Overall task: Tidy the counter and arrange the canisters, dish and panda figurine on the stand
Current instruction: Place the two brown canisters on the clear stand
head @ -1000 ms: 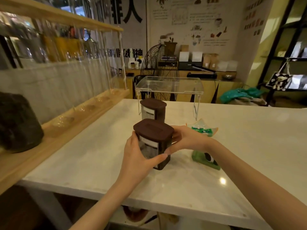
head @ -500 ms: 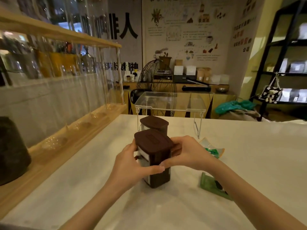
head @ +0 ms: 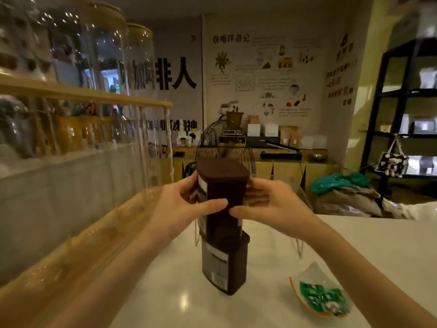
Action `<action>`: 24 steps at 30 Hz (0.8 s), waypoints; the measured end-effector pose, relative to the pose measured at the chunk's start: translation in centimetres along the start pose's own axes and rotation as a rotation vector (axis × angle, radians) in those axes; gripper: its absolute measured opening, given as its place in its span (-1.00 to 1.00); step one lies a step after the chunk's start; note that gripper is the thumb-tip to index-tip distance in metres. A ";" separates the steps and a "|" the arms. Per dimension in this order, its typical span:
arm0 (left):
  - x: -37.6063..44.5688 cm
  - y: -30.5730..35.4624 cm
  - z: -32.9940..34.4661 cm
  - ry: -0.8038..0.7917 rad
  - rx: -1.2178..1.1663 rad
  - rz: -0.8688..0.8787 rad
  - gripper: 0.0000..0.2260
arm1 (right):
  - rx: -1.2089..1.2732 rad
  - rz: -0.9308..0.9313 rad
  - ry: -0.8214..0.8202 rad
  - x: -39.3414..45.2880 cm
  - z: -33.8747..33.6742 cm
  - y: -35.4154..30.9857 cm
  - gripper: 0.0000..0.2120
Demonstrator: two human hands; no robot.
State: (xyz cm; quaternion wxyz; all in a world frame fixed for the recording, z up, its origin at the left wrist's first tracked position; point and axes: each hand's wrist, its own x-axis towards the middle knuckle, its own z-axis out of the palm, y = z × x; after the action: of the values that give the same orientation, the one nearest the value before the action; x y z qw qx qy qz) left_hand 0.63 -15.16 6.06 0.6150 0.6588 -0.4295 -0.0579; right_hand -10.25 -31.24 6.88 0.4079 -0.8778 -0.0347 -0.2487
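Observation:
Both my hands hold a dark brown lidded canister [head: 224, 183] up in the air, my left hand [head: 179, 204] on its left side and my right hand [head: 269, 204] on its right. Directly beneath it a second brown canister [head: 227, 263] stands on the white counter [head: 366, 256]; I cannot tell whether the two touch. Behind them is the clear acrylic stand, of which only a thin leg [head: 195, 233] shows plainly. A glass dish [head: 315, 274] with a green pattern lies at the lower right. The panda figurine is out of view.
A long wooden shelf [head: 82, 233] with tall glass jars [head: 106, 67] runs along the counter's left edge. Beyond the counter are a wire fan [head: 212, 140], a back bench with boxes, and a black rack [head: 402, 114] on the right.
I have lifted the canister off the counter and carried it forward, so it now sits over the second canister. The camera has tilted up and moved closer.

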 end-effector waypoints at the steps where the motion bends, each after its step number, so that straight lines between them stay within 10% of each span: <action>1: 1.2 0.0 -0.2 -0.017 -0.010 0.019 -0.56 | 0.009 -0.001 0.016 1.0 -0.4 0.3 -0.65; 6: 7.1 -0.6 -0.9 -0.017 -0.012 0.086 -0.34 | -0.026 0.009 0.126 5.7 -1.7 2.0 -0.61; 24: 19.8 -13.0 -1.6 0.026 0.030 -0.011 -0.59 | -0.220 0.212 0.271 17.6 2.0 13.9 -0.53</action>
State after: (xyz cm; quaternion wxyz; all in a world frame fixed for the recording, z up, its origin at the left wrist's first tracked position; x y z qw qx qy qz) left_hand 20.40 -28.15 4.18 0.6104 0.6708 -0.4187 -0.0464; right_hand 9.58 -41.55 4.25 0.3344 -0.8744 0.1405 -0.3222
